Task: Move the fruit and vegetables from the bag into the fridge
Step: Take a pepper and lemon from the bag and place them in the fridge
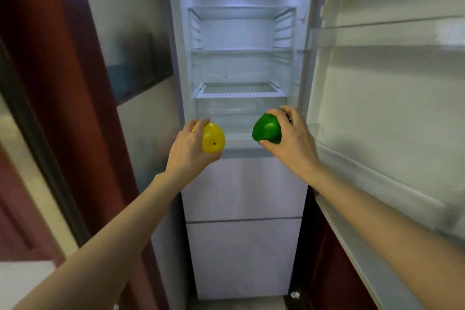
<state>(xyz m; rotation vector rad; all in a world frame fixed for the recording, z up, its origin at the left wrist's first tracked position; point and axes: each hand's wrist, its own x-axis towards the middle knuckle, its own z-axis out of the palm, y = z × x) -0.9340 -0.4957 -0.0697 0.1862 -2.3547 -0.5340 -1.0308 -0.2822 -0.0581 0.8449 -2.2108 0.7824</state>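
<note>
With the fridge (241,68) open, my left hand (187,148) grips a yellow pepper (214,138) — right hand (292,133) a green pepper (268,128) — both raised to shelve.

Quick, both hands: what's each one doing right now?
Left hand: holding the yellow pepper.
Right hand: holding the green pepper.

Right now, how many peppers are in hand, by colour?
Yellow pepper, gripped by the left hand: 1
Green pepper, gripped by the right hand: 1
Total: 2
Both are in front of the open fridge; neither is inside yet.
</note>
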